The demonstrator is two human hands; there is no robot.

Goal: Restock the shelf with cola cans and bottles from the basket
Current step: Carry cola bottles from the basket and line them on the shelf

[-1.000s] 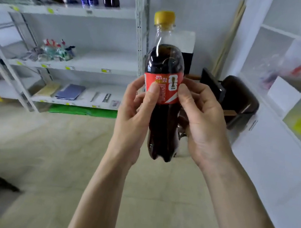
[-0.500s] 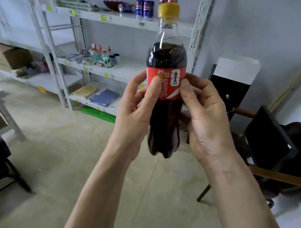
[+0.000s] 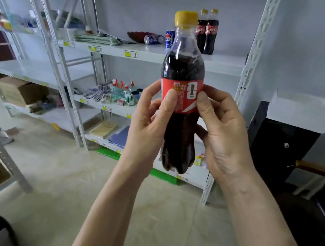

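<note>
Cola bottle (image 3: 180, 96) upright at frame centre, yellow cap up, held in air before shelf (image 3: 223, 63). Left hand (image 3: 149, 125) at 9 o'clock of bottle, right hand (image 3: 224, 135) at 3 o'clock — both curl round red label, thumbs on front. At 12 o'clock beyond cap: two cola bottles (image 3: 206, 32) standing on shelf, blue cans (image 3: 158, 38) just left — one upright, one lying.
</note>
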